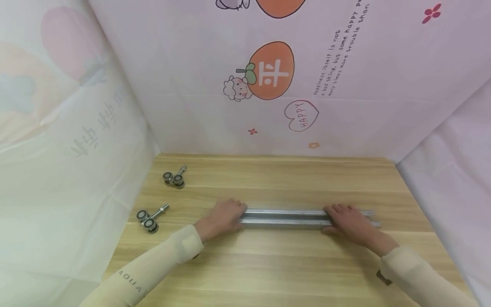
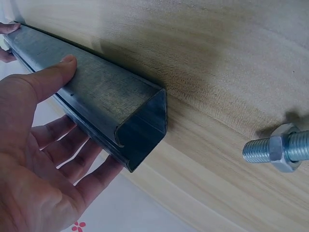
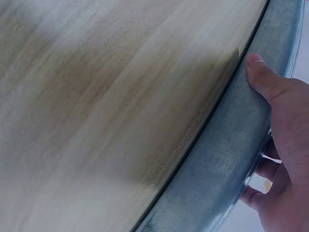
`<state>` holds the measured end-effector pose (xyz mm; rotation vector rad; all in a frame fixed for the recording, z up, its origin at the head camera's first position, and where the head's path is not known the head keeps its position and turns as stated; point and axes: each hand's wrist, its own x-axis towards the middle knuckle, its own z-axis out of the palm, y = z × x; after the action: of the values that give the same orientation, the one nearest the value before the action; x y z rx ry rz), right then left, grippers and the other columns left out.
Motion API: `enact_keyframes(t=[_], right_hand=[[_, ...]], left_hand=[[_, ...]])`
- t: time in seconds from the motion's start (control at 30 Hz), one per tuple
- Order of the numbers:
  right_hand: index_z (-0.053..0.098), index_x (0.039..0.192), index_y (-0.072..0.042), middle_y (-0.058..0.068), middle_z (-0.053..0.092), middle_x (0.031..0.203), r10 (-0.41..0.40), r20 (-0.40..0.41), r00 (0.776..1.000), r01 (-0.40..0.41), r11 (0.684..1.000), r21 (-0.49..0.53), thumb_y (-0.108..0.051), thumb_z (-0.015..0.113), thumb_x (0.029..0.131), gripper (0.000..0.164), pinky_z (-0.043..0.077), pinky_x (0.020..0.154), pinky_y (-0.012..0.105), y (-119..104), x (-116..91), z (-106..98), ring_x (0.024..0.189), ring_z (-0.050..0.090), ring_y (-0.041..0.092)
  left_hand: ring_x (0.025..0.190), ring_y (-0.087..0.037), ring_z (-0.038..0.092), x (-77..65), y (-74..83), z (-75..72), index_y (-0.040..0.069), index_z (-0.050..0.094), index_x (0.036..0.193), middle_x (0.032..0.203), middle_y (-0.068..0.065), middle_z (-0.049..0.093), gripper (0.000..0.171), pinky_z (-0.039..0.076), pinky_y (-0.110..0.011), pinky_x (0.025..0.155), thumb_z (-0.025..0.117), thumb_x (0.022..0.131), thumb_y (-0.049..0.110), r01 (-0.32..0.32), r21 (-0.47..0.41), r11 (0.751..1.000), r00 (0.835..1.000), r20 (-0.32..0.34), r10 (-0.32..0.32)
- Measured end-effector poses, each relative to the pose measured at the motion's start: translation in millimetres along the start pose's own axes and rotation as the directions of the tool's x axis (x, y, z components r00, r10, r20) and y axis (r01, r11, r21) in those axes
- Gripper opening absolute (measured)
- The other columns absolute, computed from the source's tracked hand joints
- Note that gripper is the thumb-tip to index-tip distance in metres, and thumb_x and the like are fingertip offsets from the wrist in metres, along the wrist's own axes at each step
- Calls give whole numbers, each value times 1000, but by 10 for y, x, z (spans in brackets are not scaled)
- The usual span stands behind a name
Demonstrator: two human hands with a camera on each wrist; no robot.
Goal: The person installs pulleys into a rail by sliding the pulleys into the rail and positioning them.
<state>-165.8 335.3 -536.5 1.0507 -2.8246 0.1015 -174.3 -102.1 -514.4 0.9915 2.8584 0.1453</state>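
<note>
A galvanized steel C-channel rail (image 1: 285,218) lies lengthwise across the wooden table, its slot facing up. Near its left end my left hand (image 1: 224,218) grips it, thumb (image 2: 60,75) against the near wall and fingers reaching over the slotted side. The hollow open end of the rail (image 2: 145,125) shows in the left wrist view. Toward the other end my right hand (image 1: 350,222) holds the rail the same way, with the thumb (image 3: 260,77) on its near wall. A short piece of rail sticks out past the right hand.
Two roller trolleys with threaded bolts, one farther back (image 1: 175,178) and one nearer (image 1: 151,219), stand left of the rail on the table (image 1: 284,264). The nearer one's bolt (image 2: 280,147) points toward my left hand. Printed white cloth (image 1: 207,119) walls the back and sides.
</note>
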Motion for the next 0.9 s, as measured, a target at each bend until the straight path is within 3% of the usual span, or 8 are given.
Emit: enact_keyframes(t=[0.13,0.3,0.47,0.6,0.73,0.9], right_hand=[[65,127,0,14,72,109,7,-16,1000,-7,1000,18,-47,84,86,65,57,83,56,-1,5,17,98,69,33],[66,130,-2,17,72,117,101,4,995,-101,989,110,-50,83,87,67,53,93,64,45,-27,54,107,69,38],[66,132,-1,20,71,121,172,8,985,-171,976,138,-53,81,88,69,50,97,67,137,-117,93,111,68,42],[66,132,-1,22,71,123,207,0,978,-204,964,173,-49,78,94,62,49,98,68,220,-189,104,112,68,45],[67,130,-2,22,71,124,243,-16,970,-235,952,197,-40,73,99,49,47,96,68,309,-252,122,114,67,46],[67,126,-3,20,71,121,260,-43,965,-247,949,195,-34,71,101,40,48,91,67,427,-328,157,110,68,46]], left_hand=[[84,-17,60,-34,-6,1,14,67,111,91,2,65,39,50,-34,68,88,86,36,6,-23,1000,1000,-8,-6],[88,-19,62,-67,-18,-22,13,67,118,96,0,66,42,53,-35,69,87,88,35,11,-37,999,1000,-8,-11],[105,-25,67,-119,-78,-79,11,65,135,117,-5,71,54,59,-44,86,80,93,42,20,-54,998,999,-43,-23],[119,-31,67,-185,-169,-130,9,62,142,134,-10,70,56,58,-48,98,72,99,44,49,-84,995,994,-92,-56],[125,-33,66,-294,-276,-155,9,62,144,140,-13,68,53,56,-49,103,68,103,41,70,-101,992,990,-117,-81],[124,-35,66,-504,-419,-179,9,63,143,140,-13,67,51,57,-53,100,68,103,39,145,-156,977,976,-140,-167]])
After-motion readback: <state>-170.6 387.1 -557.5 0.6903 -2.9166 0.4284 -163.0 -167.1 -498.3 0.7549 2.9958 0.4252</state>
